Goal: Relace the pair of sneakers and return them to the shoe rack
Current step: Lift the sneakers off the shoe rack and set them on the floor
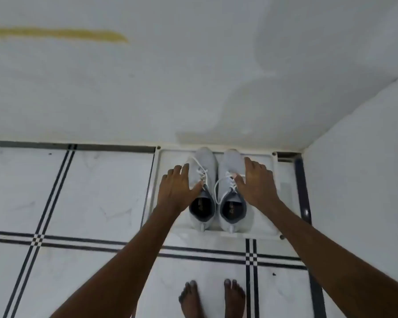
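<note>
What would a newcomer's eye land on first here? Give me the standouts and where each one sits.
First, the pair of pale grey sneakers side by side on the white shoe rack against the wall, toes to the wall, white laces threaded. The left hand and right hand lie spread on their outer sides. Next, the yellow streak on the wall at upper left, and two bare feet at the bottom edge.

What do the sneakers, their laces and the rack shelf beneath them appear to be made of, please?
Left sneaker and right sneaker: pale grey uppers, matte, probably knit or mesh fabric, with darker grey collar lining; the weave is too blurred to confirm. Laces: white cord, likely woven textile, hanging limp. Rack shelf: smooth, slightly glossy white, with a moulded rim and round corner sockets, so probably plastic.
</note>
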Tool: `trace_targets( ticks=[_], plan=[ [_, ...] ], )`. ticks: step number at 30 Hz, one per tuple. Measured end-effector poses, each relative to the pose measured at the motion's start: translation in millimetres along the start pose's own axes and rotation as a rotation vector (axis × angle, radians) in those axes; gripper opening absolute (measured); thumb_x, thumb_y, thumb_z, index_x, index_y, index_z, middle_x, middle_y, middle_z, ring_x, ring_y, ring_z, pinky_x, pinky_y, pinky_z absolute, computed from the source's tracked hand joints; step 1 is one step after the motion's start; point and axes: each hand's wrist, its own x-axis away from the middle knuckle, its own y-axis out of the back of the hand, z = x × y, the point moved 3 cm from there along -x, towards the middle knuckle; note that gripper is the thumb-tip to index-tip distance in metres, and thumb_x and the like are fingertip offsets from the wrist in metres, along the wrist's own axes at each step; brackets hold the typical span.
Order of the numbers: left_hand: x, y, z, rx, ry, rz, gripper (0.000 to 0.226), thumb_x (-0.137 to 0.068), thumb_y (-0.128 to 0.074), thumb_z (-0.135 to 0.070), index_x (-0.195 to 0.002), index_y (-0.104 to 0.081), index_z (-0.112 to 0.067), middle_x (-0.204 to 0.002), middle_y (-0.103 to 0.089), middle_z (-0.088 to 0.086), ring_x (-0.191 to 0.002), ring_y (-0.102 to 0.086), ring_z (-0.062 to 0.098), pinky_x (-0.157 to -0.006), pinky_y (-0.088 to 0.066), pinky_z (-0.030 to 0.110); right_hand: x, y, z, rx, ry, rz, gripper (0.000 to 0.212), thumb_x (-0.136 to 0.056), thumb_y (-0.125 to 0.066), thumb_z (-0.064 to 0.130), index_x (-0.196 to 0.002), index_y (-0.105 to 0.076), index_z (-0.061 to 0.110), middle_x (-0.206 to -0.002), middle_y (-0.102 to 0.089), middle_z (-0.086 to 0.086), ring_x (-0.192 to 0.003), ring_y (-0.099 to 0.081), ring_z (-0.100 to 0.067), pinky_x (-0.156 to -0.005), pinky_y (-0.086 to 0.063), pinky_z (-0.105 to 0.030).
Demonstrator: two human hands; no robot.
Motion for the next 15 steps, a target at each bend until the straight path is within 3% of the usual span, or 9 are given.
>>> trace_targets(
  ticks=[6,10,15],
  plan=[
    [7.2,-90.2,20.9,0.198,0.161,0.194,0.064,-0.088,-0.059,-0.044,-0.140,-0.037,-0.013,-0.121,-0.059,0.015,-0.105,-0.061,0.036,-0.082,-0.050,0.043,16.5,-94.2,-41.0,-0.145,-0.262,0.180,0.047,-0.086,-0.063,0.025,-0.120,-0.049,-0.004,-0.108,-0.063,-0.027,-0.100,-0.061,-0.045,-0.082,-0.050,-0.048],
    [7.4,-114.7,31.0,0.276,0.188,0.121,0.053,-0.090,-0.059,-0.021,-0.139,-0.042,-0.012,-0.103,-0.069,0.019,-0.092,-0.066,0.041,-0.078,-0.051,0.043,20.2,-126.9,-52.4,-0.291,-0.372,0.281,0.034,-0.082,-0.069,0.020,-0.106,-0.056,0.001,-0.101,-0.069,-0.021,-0.095,-0.064,-0.042,-0.078,-0.051,-0.042],
    [9.0,-114.5,30.3,0.248,0.189,0.082,0.048,-0.090,-0.052,-0.008,-0.137,-0.052,-0.011,-0.099,-0.073,0.020,-0.089,-0.066,0.042,-0.077,-0.051,0.043,22.4,-133.6,-50.4,-0.300,-0.411,0.226,0.018,-0.077,-0.060,0.005,-0.095,-0.057,0.001,-0.095,-0.067,-0.023,-0.089,-0.063,-0.043,-0.068,-0.040,-0.034]
  ],
)
